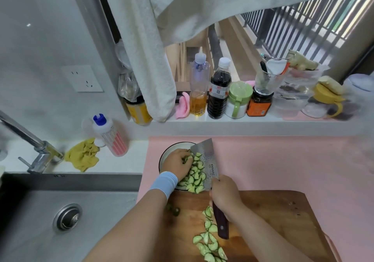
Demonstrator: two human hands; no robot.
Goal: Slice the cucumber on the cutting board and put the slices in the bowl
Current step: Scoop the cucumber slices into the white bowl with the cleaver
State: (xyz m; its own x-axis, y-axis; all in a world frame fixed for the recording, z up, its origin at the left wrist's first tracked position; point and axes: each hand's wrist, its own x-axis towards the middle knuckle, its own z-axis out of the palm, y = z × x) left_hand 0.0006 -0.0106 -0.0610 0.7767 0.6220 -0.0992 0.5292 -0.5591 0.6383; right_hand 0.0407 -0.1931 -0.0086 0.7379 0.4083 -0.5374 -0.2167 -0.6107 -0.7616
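Transfer under way at a kitchen counter: a person's right hand (224, 195) is clamped round the dark wooden handle of a broad steel cleaver (208, 160), holding the blade tilted over the white round bowl with a dark rim (162, 160). The bowl sits on a pink countertop mat (283, 160) just beyond the brown wooden cutting board (273, 211). A heap of pale green half-moon cucumber slices (195, 172) rides on the blade. The left hand (177, 163), above a light blue wristband, lies with fingers curved down onto the heap at the bowl's edge; whether it pinches any or merely pushes them cannot be told. Slicing looks finished, and the step in hand is loading the bowl. A further trail of cut slices (210, 239) lies on the board beside the handle, so the next move likely calls for sweeping the blade clean, then scooping up that remainder for a second trip.
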